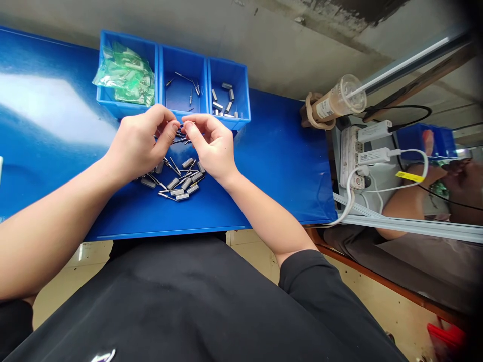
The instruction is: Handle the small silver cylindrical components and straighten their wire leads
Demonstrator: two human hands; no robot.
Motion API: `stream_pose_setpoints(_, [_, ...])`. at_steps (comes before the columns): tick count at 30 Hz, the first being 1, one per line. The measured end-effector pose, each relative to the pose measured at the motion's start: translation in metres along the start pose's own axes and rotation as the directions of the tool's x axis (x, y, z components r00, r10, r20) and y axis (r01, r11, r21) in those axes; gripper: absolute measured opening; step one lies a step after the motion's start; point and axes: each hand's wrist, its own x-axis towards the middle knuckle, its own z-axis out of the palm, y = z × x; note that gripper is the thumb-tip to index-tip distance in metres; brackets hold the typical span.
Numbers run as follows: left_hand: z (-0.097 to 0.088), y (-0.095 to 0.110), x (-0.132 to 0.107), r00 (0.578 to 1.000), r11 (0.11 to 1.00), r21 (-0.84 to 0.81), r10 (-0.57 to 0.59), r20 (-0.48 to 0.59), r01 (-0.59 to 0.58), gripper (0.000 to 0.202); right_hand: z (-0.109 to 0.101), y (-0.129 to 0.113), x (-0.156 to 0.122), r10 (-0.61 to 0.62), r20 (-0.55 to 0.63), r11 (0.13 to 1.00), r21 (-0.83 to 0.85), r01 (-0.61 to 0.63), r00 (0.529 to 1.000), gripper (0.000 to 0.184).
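Observation:
My left hand [138, 141] and my right hand [213, 143] meet over the blue table, thumbs and forefingers pinched close together. Between the fingertips is something small and dark, mostly hidden, and I cannot make out its kind. Below them lies a loose pile of grey hexagonal metal spacers [176, 192] mixed with thin metal pins [174, 165] that have a thicker section. More pins lie under my fingertips. Just behind stand three joined blue bins: the middle bin [183, 58] has a few pins, the right bin [228, 70] several spacers.
Green-and-clear plastic packets [126, 75] fill the left bin [128, 40]. At the right edge of the blue table [279, 166] are a drink cup [332, 103] in a holder and a power strip [349, 156] with white cables. Another person's arm [407, 196] shows beyond a metal frame.

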Motion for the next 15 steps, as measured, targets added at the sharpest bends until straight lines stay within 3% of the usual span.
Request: stream_pose_setpoints(15, [-0.006,0.016,0.004,0.992,0.990,0.097,-0.107,0.060,0.101,0.048,0.002,0.001,-0.001,0.029,0.009,0.999,0.027,-0.030,1.000,0.065])
